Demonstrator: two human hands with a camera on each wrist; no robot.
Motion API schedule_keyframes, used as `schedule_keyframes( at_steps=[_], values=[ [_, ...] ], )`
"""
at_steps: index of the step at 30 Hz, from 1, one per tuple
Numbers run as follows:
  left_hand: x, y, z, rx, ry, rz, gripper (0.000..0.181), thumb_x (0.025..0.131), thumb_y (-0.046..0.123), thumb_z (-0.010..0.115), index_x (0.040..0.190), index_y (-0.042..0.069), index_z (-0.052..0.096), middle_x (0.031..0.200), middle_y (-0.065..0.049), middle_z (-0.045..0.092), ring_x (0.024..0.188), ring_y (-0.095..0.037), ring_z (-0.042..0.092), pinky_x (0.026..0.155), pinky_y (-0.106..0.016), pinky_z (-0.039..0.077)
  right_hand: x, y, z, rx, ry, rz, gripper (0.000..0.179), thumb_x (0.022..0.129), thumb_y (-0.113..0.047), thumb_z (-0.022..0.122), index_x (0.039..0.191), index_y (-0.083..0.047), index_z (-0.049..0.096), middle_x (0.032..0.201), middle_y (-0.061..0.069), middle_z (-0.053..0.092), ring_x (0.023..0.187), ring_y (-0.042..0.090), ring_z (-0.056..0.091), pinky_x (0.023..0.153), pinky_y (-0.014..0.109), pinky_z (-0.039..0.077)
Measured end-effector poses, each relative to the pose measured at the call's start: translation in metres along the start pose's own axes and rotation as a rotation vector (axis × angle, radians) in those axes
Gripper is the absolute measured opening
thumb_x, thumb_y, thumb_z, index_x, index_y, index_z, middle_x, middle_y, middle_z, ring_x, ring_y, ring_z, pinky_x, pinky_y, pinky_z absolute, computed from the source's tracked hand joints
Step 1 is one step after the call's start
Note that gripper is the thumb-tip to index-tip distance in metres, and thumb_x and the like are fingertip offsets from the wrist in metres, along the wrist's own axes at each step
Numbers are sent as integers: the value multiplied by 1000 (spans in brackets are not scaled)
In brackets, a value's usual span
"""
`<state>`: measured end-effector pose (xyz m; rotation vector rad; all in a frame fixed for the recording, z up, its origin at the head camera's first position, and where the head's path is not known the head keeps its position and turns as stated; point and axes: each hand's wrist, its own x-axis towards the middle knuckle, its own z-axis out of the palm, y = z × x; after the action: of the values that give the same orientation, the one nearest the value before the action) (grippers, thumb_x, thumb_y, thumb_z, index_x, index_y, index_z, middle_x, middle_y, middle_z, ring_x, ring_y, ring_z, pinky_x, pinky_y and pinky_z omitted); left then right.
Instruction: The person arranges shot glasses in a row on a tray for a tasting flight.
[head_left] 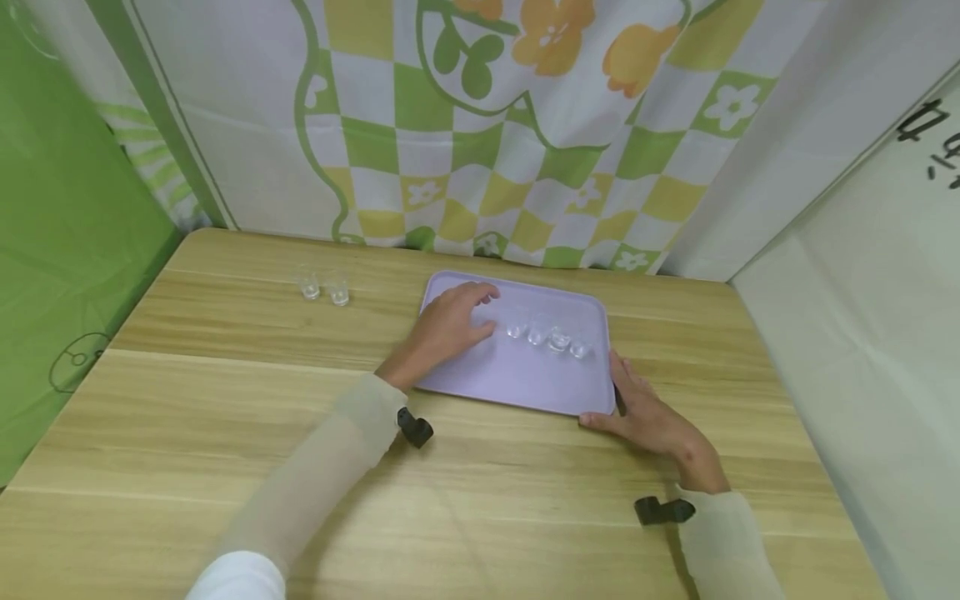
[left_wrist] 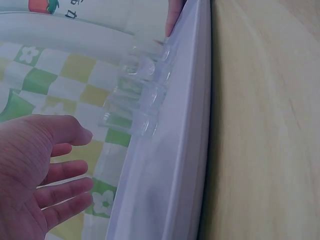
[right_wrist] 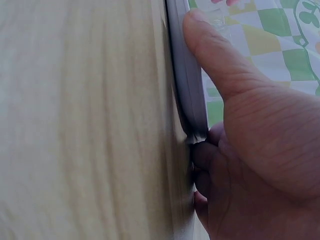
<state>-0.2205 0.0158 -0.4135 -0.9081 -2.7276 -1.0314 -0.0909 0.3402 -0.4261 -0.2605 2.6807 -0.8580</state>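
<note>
A light purple tray [head_left: 517,392] lies on the wooden table, with several small clear glasses [head_left: 558,339] standing on it in a row. My left hand [head_left: 450,323] hovers over the tray's left part, thumb and fingers spread apart. In the left wrist view, that hand [left_wrist: 45,175] holds nothing and is apart from the nearest glass [left_wrist: 132,120]. My right hand [head_left: 648,412] grips the tray's near right corner, thumb along the near edge. In the right wrist view, the right hand's curled fingers meet the tray's corner [right_wrist: 187,75]; their tips are partly hidden.
Two more small clear glasses, one [head_left: 310,287] beside the other [head_left: 340,292], stand on the table [head_left: 247,333] left of the tray. A checked, flowered curtain [head_left: 480,150] hangs behind the table. A white surface [head_left: 870,250] rises at the right, green cloth [head_left: 67,208] at the left.
</note>
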Motion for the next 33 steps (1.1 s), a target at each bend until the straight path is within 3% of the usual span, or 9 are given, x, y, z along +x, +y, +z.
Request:
schedule_keyframes(
  at_steps=[8,22,33],
  values=[
    [-15,-8,-18,-2,50,8,38,93,16,76,128,5,67,125,-9,69,110,-25,65,92,-39,54,0,0,0,3,0,-1,118,93,-51,73,163,-5,-9,169,23,-6,152,48,-7,117,72,6],
    [-48,-30,-55,26,134,-40,40,92,15,75,129,1,66,125,-13,68,114,-30,64,98,-45,52,1,0,2,8,6,-17,118,93,-50,74,163,-4,-9,170,20,-5,153,47,-7,117,71,6],
    [-69,-50,-80,-12,239,-87,40,89,11,74,128,2,67,126,-15,68,117,-34,62,102,-48,49,0,1,1,17,7,-12,118,93,-50,74,163,-6,-10,170,20,-5,152,47,-7,117,71,6]
  ],
)
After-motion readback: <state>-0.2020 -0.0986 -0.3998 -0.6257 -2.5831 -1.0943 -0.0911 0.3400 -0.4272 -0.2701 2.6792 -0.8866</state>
